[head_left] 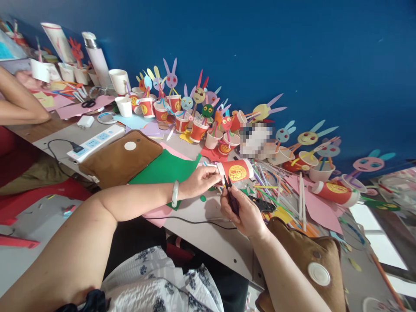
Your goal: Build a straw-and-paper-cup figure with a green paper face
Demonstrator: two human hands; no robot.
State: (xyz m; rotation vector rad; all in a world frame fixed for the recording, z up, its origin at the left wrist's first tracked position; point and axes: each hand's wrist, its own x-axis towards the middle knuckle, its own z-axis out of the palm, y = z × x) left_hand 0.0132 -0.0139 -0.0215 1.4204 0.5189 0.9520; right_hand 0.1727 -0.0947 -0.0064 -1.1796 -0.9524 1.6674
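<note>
My left hand (208,180), with a pale bangle (175,194) on its wrist, has thumb and fingers pinched together. What it pinches is too small to make out. My right hand (242,210) is closed round the dark handles of small scissors (231,197); their blades are parted and point up at my left fingertips. Just behind the blades, a red and white paper cup (236,171) with a yellow emblem lies on its side. Under and beside my left hand spread a green sheet (165,167) and a small green scrap (203,198).
Along the blue wall stand several paper cups (199,130) holding rabbit-faced paper figures. Pipe cleaners and sticks (276,190) clutter the right. A brown cushion-like pouch (121,158) and power strip (97,142) lie left, another brown pouch (308,260) right. Another person's arm (22,104) rests far left.
</note>
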